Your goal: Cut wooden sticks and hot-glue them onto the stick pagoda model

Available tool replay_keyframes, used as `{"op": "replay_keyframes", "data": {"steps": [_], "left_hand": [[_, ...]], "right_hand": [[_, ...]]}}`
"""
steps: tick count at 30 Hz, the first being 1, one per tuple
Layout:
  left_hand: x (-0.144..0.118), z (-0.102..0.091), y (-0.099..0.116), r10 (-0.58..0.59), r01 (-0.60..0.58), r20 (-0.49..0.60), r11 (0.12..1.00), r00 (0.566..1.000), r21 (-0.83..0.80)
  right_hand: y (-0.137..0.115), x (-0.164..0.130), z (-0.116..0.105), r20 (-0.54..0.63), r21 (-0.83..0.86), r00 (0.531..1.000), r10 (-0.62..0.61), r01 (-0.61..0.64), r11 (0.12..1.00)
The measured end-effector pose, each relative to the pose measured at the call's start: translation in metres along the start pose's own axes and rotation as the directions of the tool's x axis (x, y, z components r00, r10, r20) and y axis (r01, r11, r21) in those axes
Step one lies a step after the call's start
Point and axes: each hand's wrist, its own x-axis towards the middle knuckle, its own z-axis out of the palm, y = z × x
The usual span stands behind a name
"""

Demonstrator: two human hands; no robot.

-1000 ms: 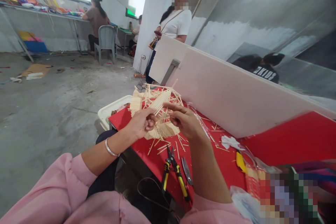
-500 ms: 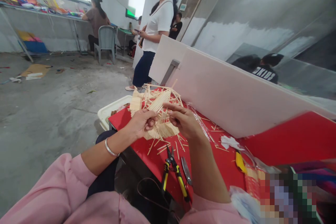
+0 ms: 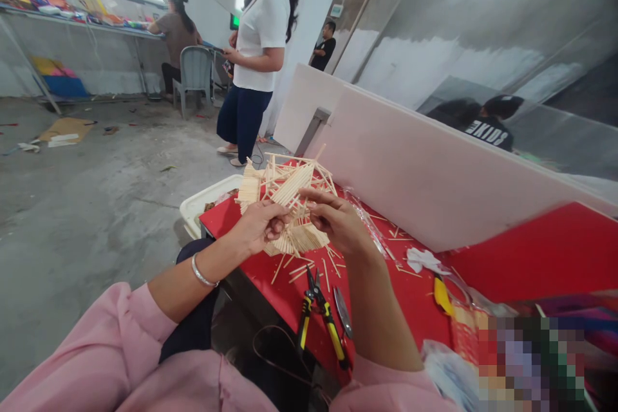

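A model built from thin wooden sticks [image 3: 294, 183] stands on the red tabletop [image 3: 270, 283], with slatted panels and an open lattice. My left hand [image 3: 265, 225] is closed in a pinch in front of its near side, thumb against the fingers. Across from it, my right hand [image 3: 335, 219] has thumb and forefinger brought close together, the other fingers curled. Whatever the fingertips pinch is too small to make out against the sticks. Loose sticks [image 3: 302, 273] lie below the model. Nearer to me are yellow-and-black pliers [image 3: 318, 309], jaws apart, and a metal tool [image 3: 342, 312] beside my right forearm.
A white tub [image 3: 193, 209] stands beyond the table's left corner. Tall white boards [image 3: 386, 161] rise along the far side. Crumpled white tissue [image 3: 422, 261], a yellow-handled item [image 3: 441, 296] and plastic bags [image 3: 449, 367] lie right. A person in white [image 3: 261, 32] stands behind.
The standing person in white has moved left across the background. My hands and the stick model stay nearly in the same place.
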Motion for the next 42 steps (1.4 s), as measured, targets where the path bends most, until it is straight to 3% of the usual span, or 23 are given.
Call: {"op": "replay_keyframes", "data": {"steps": [6, 11, 16, 34, 39, 42], "left_hand": [[-0.001, 0.001, 0.002, 0.0, 0.0, 0.032, 1.0, 0.999, -0.001], [-0.002, 0.004, 0.005, -0.017, 0.013, -0.057, 0.998, 0.998, -0.063], [-0.003, 0.006, 0.007, -0.029, 0.023, -0.074, 0.996, 0.997, -0.086], [-0.002, -0.001, 0.0, 0.015, -0.016, 0.024, 1.0, 1.0, 0.022], [-0.025, -0.008, -0.009, 0.009, -0.009, 0.091, 1.0, 0.996, -0.008], [-0.047, -0.011, -0.025, 0.004, -0.007, 0.114, 1.0, 0.993, 0.03]], "right_hand": [[0.002, 0.001, -0.001, -0.009, 0.015, 1.0, -0.004, 0.004, 1.0], [0.002, 0.001, 0.0, -0.019, 0.037, 1.0, 0.002, -0.001, 0.999], [0.003, 0.002, 0.001, -0.027, 0.034, 1.0, -0.007, 0.008, 0.999], [0.005, 0.001, -0.002, -0.008, -0.013, 0.999, -0.036, 0.036, 0.999], [0.0, -0.018, -0.01, -0.048, -0.054, 0.995, -0.085, 0.083, 0.995], [0.005, -0.05, -0.01, -0.18, -0.086, 0.97, -0.161, 0.147, 0.985]]}}
